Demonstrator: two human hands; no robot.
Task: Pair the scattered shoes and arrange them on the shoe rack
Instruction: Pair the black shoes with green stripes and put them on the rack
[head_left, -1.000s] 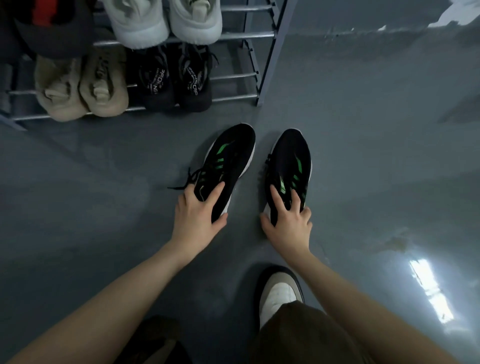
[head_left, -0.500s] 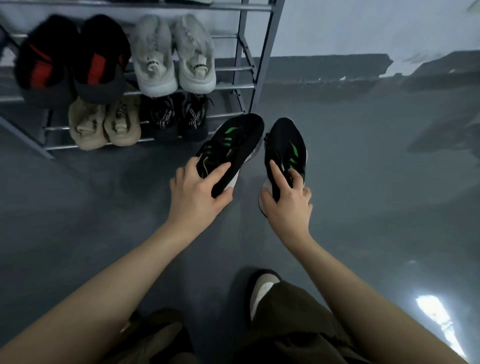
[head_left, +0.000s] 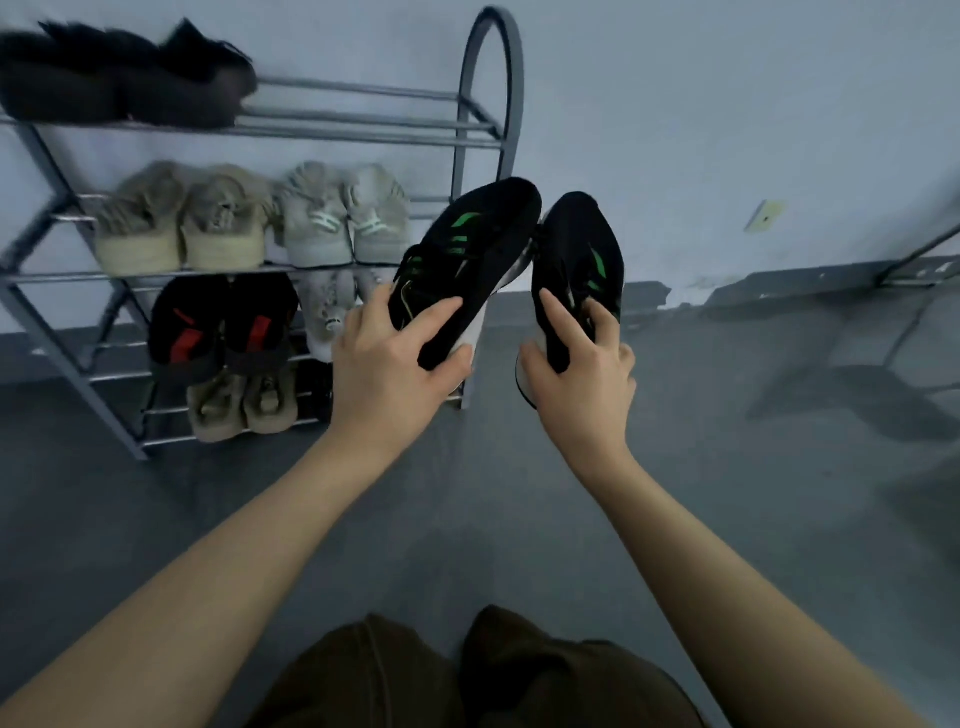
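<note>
Two black sneakers with green stripes are held up in the air, toes pointing away from me. My left hand (head_left: 395, 364) grips the heel of the left sneaker (head_left: 467, 249). My right hand (head_left: 582, 379) grips the heel of the right sneaker (head_left: 579, 260). Both hang in front of the right end of the grey metal shoe rack (head_left: 363, 122), whose top shelf has bare bars on its right half. The left sneaker hides part of the rack's right post.
On the rack: a dark pair (head_left: 124, 83) on top, a tan pair (head_left: 182, 228) and a grey pair (head_left: 343, 218) below, a black-and-red pair (head_left: 218, 322), a beige pair (head_left: 241, 402) lowest. Grey floor and a pale wall surround it. My knees (head_left: 467, 670) are at the bottom.
Both hands have lifted the black and green sneakers off the floor and up to the level of the rack's middle shelves. The view has tilted up, showing the whole rack.
</note>
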